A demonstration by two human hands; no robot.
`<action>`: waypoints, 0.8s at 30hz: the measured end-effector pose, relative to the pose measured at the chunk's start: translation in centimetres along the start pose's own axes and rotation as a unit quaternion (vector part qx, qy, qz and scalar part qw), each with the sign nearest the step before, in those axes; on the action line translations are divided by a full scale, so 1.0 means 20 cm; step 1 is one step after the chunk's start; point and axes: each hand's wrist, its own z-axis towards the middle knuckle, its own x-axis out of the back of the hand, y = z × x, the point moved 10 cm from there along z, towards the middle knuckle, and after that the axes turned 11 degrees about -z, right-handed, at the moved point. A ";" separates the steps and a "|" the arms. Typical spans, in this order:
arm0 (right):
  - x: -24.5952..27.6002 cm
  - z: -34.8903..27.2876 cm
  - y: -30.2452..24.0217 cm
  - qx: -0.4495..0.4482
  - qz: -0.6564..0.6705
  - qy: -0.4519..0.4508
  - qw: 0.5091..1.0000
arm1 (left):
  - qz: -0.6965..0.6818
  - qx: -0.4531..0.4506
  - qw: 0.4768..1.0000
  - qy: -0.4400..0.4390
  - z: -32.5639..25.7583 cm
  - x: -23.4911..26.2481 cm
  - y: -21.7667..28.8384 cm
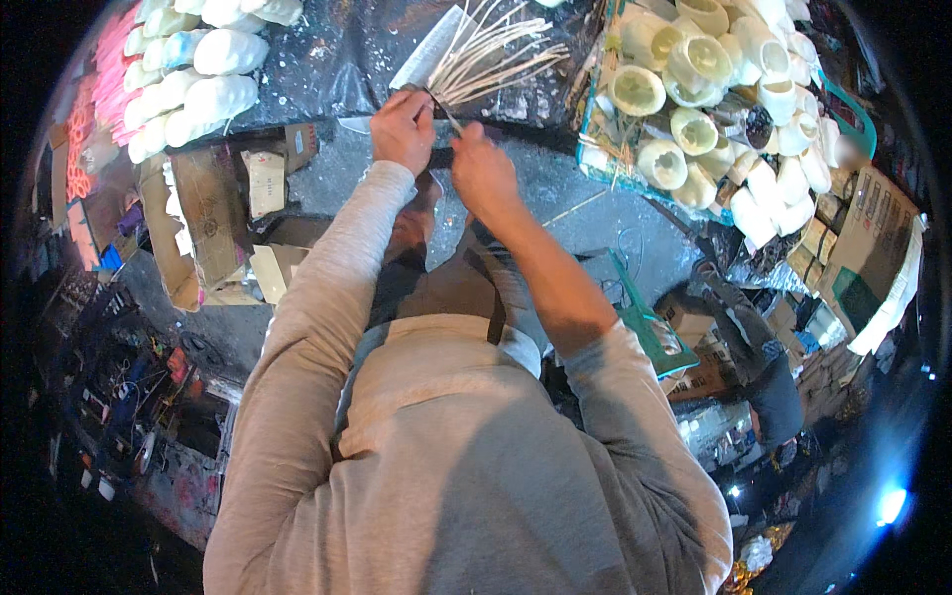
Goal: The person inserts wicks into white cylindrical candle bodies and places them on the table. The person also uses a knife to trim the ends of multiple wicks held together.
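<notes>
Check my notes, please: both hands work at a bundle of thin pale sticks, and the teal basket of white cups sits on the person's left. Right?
Not quite. The head view shows both hands, left hand and right hand, at the sticks, but the teal basket of white cups sits on the person's right.

Pale straw sticks (496, 55), white cylinder rolls (203, 84), green basket (595, 149), grey sweater sleeves (327, 288)

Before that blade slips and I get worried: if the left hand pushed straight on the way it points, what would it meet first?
Probably the fan of thin pale bamboo sticks just beyond the left hand; depth is unclear.
</notes>
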 end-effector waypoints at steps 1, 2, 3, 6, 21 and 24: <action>0.00 0.01 -0.02 0.012 0.008 0.006 1.000 | -0.013 0.004 1.000 0.003 -0.01 0.00 -0.01; -0.01 0.01 -0.02 0.005 0.000 -0.003 1.000 | -0.011 0.007 1.000 0.003 -0.02 0.00 -0.01; 0.00 0.02 -0.05 0.024 0.011 0.012 1.000 | -0.004 0.010 1.000 -0.005 -0.04 -0.01 -0.01; 0.01 -0.01 0.02 0.000 0.023 -0.007 1.000 | 0.005 0.036 0.999 -0.025 -0.04 0.01 -0.02; 0.18 -0.14 -0.09 -0.027 0.548 -0.106 0.829 | -0.325 0.283 0.887 -0.168 -0.26 0.09 0.09; 0.22 -0.12 -0.03 -0.031 0.493 -0.102 0.863 | -0.368 0.300 0.855 -0.211 -0.26 0.04 0.09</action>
